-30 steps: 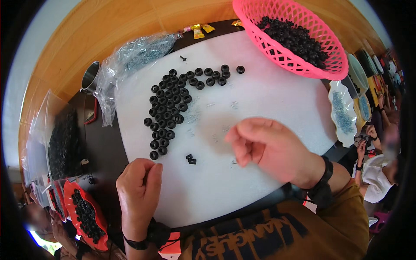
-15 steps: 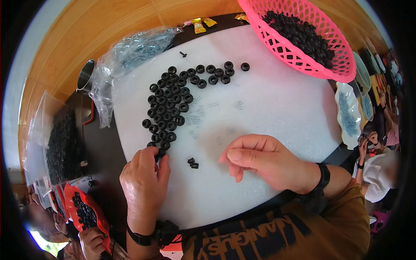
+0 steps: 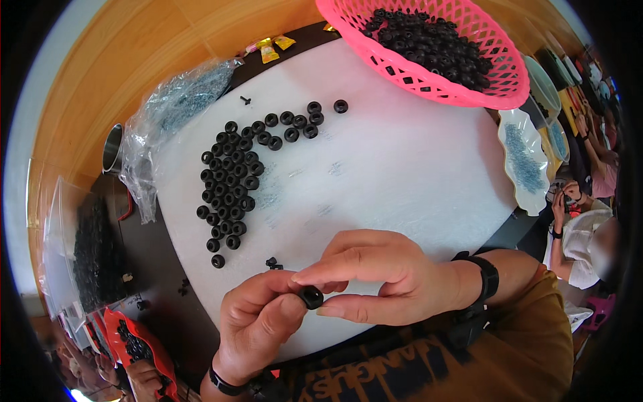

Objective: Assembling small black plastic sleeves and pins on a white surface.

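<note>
Between the thumb and fingers of my left hand (image 3: 264,321) is a thick black ring (image 3: 310,297), its hole turned up and to the right. My right hand (image 3: 375,275) closes round the same ring from the right, index finger above and thumb below. Whether its fingertips also pinch something small is hidden. Just beyond the hands, a few small black pieces (image 3: 272,263) lie on the white foam sheet (image 3: 402,167). Many similar black rings (image 3: 231,174) spread across the sheet's left side, with a curved row running toward the far middle.
A pink lattice basket (image 3: 512,97) of black parts stands at the far right, near a white scalloped dish (image 3: 529,161) of small clear bits. Left are a plastic bag (image 3: 181,100), a metal cup (image 3: 112,149) and a red tray (image 3: 157,348) by another person's hand. More people sit at right.
My left hand has left the near end of the ring cluster and come right with a ring. My right hand has moved left and down to meet it. The whole view has shifted slightly.
</note>
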Action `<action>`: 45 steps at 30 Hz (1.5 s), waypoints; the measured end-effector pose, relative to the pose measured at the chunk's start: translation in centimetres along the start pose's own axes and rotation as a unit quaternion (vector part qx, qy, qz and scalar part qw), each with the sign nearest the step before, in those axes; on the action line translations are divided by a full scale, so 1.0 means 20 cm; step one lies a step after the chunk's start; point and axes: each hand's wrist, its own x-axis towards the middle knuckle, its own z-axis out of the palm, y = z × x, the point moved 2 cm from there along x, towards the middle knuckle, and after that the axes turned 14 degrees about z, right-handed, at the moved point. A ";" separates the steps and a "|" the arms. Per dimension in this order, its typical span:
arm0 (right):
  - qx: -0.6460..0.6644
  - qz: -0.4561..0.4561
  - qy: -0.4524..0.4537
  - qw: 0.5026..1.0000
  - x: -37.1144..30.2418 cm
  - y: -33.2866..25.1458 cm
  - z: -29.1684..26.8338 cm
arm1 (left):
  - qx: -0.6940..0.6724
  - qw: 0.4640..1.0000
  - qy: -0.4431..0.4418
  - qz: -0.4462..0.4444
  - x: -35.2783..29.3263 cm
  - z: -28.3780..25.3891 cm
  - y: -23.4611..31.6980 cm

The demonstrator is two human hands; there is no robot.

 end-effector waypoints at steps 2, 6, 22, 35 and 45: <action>-0.039 -0.010 -0.004 0.999 -0.01 -0.01 -0.02 | -0.031 0.998 0.008 -0.059 -0.01 -0.02 -0.02; -0.030 -0.008 0.021 0.999 -0.01 -0.02 -0.02 | -0.024 0.997 -0.068 0.020 0.00 -0.04 -0.04; 0.012 0.024 0.007 1.000 0.00 0.04 -0.02 | -0.039 0.999 -0.007 -0.021 0.02 -0.05 -0.07; 0.342 0.235 0.064 0.907 0.03 0.07 -0.10 | 0.264 0.958 0.079 0.084 0.11 -0.13 0.04; 0.372 0.244 0.094 0.891 0.05 0.08 -0.12 | 0.613 0.735 -0.159 0.243 0.23 -0.01 -0.07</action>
